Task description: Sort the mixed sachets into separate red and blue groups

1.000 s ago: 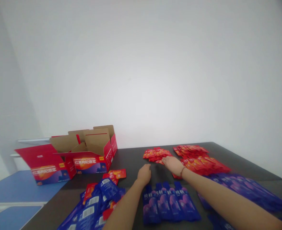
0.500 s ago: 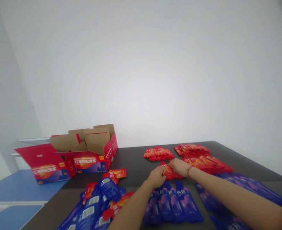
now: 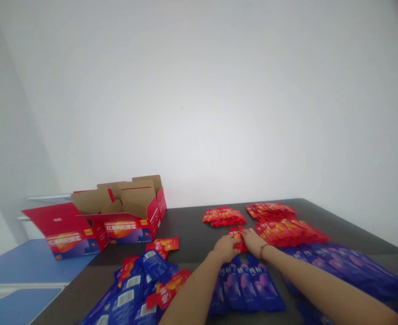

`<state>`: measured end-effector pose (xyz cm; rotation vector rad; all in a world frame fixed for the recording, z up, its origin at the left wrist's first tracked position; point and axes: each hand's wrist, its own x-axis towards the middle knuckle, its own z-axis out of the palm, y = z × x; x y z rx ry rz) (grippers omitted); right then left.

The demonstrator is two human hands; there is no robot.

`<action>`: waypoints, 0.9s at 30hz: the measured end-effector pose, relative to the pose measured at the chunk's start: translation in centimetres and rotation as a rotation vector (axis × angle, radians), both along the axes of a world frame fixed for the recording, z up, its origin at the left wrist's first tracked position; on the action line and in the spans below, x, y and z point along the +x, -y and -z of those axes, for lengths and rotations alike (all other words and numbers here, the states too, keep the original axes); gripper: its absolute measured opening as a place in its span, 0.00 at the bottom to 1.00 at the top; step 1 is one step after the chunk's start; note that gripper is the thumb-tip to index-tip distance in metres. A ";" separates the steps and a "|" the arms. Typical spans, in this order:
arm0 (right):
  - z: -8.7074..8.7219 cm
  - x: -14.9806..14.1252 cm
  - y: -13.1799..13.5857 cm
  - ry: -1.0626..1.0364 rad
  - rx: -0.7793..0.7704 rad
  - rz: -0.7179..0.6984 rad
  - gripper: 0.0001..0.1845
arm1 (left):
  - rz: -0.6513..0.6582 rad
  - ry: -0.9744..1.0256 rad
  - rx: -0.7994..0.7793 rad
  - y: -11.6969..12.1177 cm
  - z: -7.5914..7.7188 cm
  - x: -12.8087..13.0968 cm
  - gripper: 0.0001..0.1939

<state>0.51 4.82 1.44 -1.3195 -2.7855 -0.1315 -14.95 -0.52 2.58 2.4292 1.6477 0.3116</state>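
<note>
Two bare hands work over a dark worktop (image 3: 192, 230), with everything placed by its open red cardboard carton (image 3: 127, 230), which stands at the far left. Beside the carton, to its left, lies a blue desk (image 3: 26, 266). Right of the carton sit heaps of red sachets (image 3: 270, 210), and in front of it lies a loose pile of blue pouches (image 3: 127, 289) mixed with red sachets. A row of blue pouches (image 3: 249, 289) lies further right, with a wide spread of blue pouches (image 3: 341, 271) beyond. Right of the carton, the left hand (image 3: 226, 248) and right hand (image 3: 255, 241), a red cord (image 3: 262, 249) at its wrist, meet; their fingers (image 3: 246, 234) are drawn narrow, holding a small bunch of red sachets (image 3: 238, 239) between them.
</note>
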 end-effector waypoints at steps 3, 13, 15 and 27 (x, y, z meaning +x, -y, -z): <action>-0.7 -0.4 0.1 0.020 -0.019 0.018 0.16 | -0.097 -0.038 0.009 0.3 -1.1 -1.6 0.19; -2.1 -7.3 3.4 -0.141 -0.029 -0.099 0.19 | -0.755 -0.355 -0.003 5.2 -4.5 -15.5 0.33; -2.1 -9.2 4.5 -0.182 -0.052 -0.164 0.18 | -0.756 -0.397 -0.038 6.0 -4.3 -16.2 0.27; -2.8 -14.8 7.6 -0.555 -0.212 -0.248 0.37 | -0.494 -0.357 0.132 6.7 -6.1 -14.7 0.18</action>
